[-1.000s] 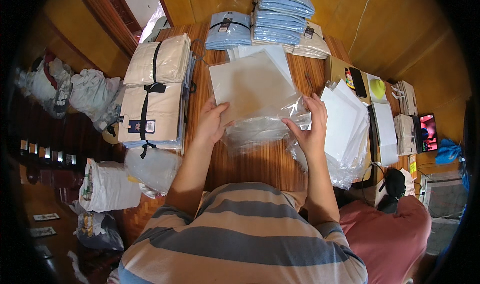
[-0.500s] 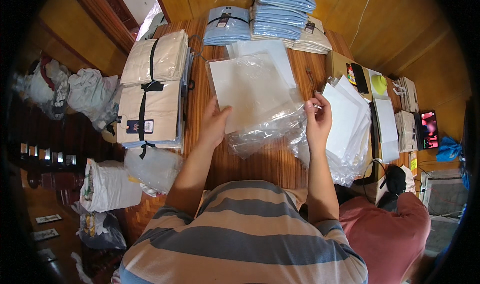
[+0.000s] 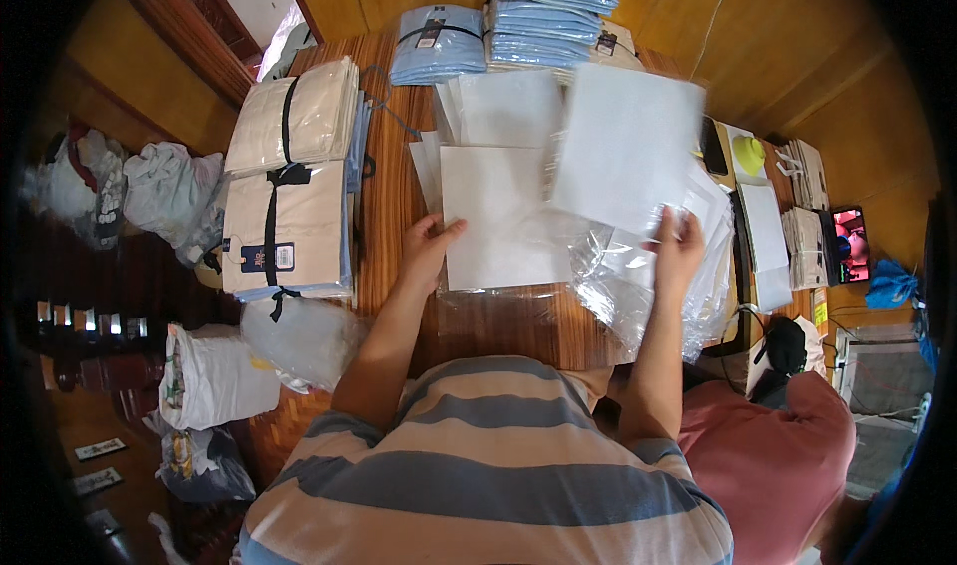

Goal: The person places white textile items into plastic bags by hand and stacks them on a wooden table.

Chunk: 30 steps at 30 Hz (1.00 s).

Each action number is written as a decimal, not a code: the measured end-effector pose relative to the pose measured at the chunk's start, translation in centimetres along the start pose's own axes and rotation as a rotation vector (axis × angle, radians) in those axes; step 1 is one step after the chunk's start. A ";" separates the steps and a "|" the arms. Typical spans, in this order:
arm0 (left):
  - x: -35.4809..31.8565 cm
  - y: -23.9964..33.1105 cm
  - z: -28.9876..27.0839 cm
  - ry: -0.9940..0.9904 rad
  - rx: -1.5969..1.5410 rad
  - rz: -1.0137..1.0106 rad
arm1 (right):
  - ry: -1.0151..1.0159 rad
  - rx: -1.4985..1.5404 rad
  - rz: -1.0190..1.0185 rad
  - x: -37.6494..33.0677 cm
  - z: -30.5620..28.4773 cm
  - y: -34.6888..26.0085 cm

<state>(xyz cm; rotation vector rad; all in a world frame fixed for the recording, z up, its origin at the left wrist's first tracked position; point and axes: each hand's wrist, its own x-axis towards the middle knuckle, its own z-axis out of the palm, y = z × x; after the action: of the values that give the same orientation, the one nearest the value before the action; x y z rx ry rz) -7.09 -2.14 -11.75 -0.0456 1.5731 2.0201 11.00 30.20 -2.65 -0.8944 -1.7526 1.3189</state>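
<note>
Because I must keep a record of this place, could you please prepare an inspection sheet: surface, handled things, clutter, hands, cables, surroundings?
Surface: striped wooden table, largely covered.
Handled things: front white sheet; raised white sheet, blurred; crumpled clear plastic below it.
Clutter: strapped beige packs at left; blue packs at the far side.
Hands: left hand has its thumb at the front white sheet's left edge; right hand is at the raised white sheet's lower edge, grip unclear.
Cables: thin pale cord on the wall.
Surroundings: wooden walls; person in a red top at right; white sack at lower left.
</note>
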 end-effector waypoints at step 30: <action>-3.5 8.1 2.5 -0.133 -0.453 0.014 | -0.659 0.162 -0.431 -7.0 4.8 -9.1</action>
<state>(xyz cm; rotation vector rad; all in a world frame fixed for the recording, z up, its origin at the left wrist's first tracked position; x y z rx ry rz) -7.10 -2.49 -2.57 -0.0717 1.0150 2.3003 9.26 19.93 4.15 0.0466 -2.1212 1.5200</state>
